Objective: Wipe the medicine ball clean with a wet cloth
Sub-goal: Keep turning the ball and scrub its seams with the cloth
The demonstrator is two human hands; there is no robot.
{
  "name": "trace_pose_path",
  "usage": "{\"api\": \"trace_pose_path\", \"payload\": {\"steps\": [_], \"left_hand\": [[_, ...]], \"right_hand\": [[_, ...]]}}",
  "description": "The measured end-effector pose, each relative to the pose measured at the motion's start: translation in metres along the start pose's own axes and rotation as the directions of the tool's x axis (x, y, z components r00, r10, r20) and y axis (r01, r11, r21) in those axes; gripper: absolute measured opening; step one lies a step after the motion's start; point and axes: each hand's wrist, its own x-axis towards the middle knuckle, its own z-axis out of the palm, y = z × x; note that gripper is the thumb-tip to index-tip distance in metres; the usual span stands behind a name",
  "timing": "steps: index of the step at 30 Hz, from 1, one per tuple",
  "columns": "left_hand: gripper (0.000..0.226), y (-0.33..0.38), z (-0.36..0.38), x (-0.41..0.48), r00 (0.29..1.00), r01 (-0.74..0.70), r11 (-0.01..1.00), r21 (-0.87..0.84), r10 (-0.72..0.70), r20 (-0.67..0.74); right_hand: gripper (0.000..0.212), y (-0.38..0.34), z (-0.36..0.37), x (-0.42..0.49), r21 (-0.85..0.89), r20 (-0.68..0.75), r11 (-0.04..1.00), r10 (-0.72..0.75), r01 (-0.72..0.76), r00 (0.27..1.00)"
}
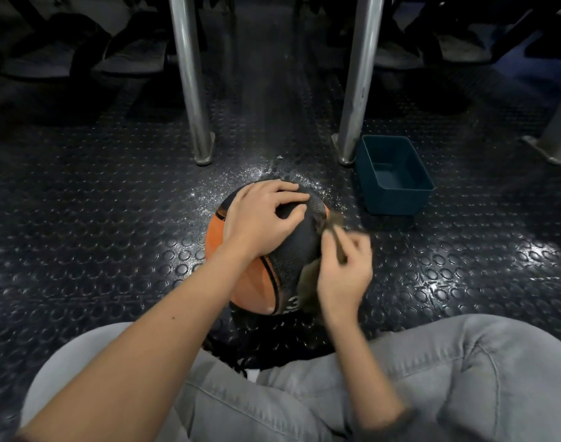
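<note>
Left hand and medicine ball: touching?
Touching. Head view: the left hand grips the top of the medicine ball, fingertips and palm pressed on its black panel, no gap.

Only one mark is reading clearly from where I stand: a white numeral 3 is showing low on the black panel of the medicine ball, at the ball's near edge, with anything beside it lying hidden behind the cloth the right hand is gripping.
</note>
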Motion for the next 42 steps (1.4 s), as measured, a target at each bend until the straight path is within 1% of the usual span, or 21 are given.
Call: {"api": "trace_pose_path", "payload": {"steps": [2,3,6,8,10,11,13,16,18,22,26,28,30,32,33,35,36,37,38,40,42], "left_hand": [[0.032,-0.003,0.0,0.003,1.0,-0.008,1.0,-0.016,0.008,0.014],[0.032,-0.004,0.0,0.003,1.0,-0.016,0.999,-0.027,0.017,0.016],[0.033,-0.006,0.001,-0.001,0.999,-0.032,0.998,-0.047,0.032,-0.015],[0.033,-0.006,0.002,-0.004,0.999,-0.019,0.999,-0.039,0.018,-0.031],[0.032,-0.004,0.003,-0.003,0.999,-0.007,1.0,-0.024,0.006,-0.041],[0.03,-0.004,0.002,-0.002,0.999,0.006,1.0,-0.02,-0.007,-0.042],[0.024,-0.003,0.002,0.003,0.999,0.03,0.999,-0.022,-0.03,-0.036],[0.022,-0.001,0.005,0.013,1.0,0.024,1.0,-0.017,-0.024,0.021],[0.022,0.0,0.007,0.016,0.998,0.004,1.0,-0.028,-0.002,0.06],[0.023,-0.002,0.006,0.021,0.995,-0.015,0.999,-0.039,0.018,0.096],[0.037,-0.009,0.0,0.027,0.992,0.042,0.993,-0.114,-0.028,0.119],[0.035,-0.013,-0.004,0.026,0.989,0.044,0.992,-0.119,-0.027,0.143],[0.034,-0.015,-0.008,0.019,0.977,0.006,0.998,-0.055,0.006,0.211],[0.043,-0.018,-0.008,0.009,0.962,-0.088,0.993,0.076,0.065,0.266],[0.05,-0.019,-0.007,0.003,0.962,-0.126,0.984,0.122,0.091,0.256],[0.062,-0.017,-0.003,-0.008,0.98,-0.125,0.982,0.144,0.1,0.174],[0.062,-0.014,0.0,-0.013,0.989,-0.105,0.984,0.147,0.088,0.117],[0.059,-0.01,0.002,-0.015,0.995,-0.085,0.984,0.155,0.076,0.06],[0.056,-0.006,0.005,-0.016,0.998,-0.058,0.985,0.164,0.056,0.017],[0.054,0.0,0.009,-0.015,0.999,-0.024,0.984,0.174,0.028,-0.024],[0.053,0.006,0.011,-0.013,0.999,-0.038,0.984,0.176,0.041,-0.011]], "right_hand": [[0.029,-0.002,-0.008,-0.045,0.055,-0.04,0.998,-0.039,0.041,0.998],[0.029,0.002,-0.009,-0.056,0.044,-0.042,0.998,-0.051,0.053,0.998],[0.024,0.006,-0.002,-0.021,-0.023,-0.054,0.995,-0.095,0.094,0.994],[0.017,-0.001,0.007,0.024,-0.061,0.031,0.998,-0.008,0.01,0.999],[0.019,-0.002,0.013,0.05,-0.116,0.12,0.992,0.063,-0.049,0.991],[0.021,-0.004,0.012,0.047,-0.126,0.119,0.991,0.057,-0.042,0.991],[0.023,-0.014,0.005,0.018,-0.096,0.082,0.991,-0.082,0.09,0.993],[0.024,-0.01,-0.003,-0.055,-0.123,0.117,0.938,-0.311,0.324,0.943],[0.023,0.0,-0.005,-0.075,-0.185,0.137,0.907,-0.357,0.378,0.924],[0.018,-0.003,-0.001,-0.038,-0.248,0.109,0.838,-0.475,0.486,0.873],[0.018,-0.013,0.017,-0.004,-0.26,0.062,0.868,-0.422,0.423,0.905],[0.018,-0.011,0.018,-0.004,-0.211,0.063,0.89,-0.4,0.404,0.914],[0.018,-0.009,0.013,-0.007,-0.19,0.099,0.881,-0.422,0.434,0.901],[0.019,-0.009,0.009,0.0,-0.177,0.136,0.876,-0.43,0.449,0.893],[0.019,-0.008,0.009,0.01,-0.15,0.133,0.908,-0.374,0.392,0.918],[0.015,-0.007,0.011,0.036,-0.089,0.103,0.982,-0.159,0.169,0.982],[0.013,-0.004,0.01,0.047,-0.062,0.104,0.996,-0.054,0.061,0.993],[0.013,-0.003,0.01,0.052,-0.049,0.104,0.999,0.008,-0.003,0.995],[0.015,-0.004,0.01,0.049,-0.058,0.087,0.998,0.028,-0.023,0.996],[0.018,-0.009,0.01,0.023,-0.066,-0.005,0.997,-0.039,0.038,0.999],[0.023,-0.013,0.006,-0.017,-0.043,-0.066,0.988,-0.152,0.15,0.986]]}}
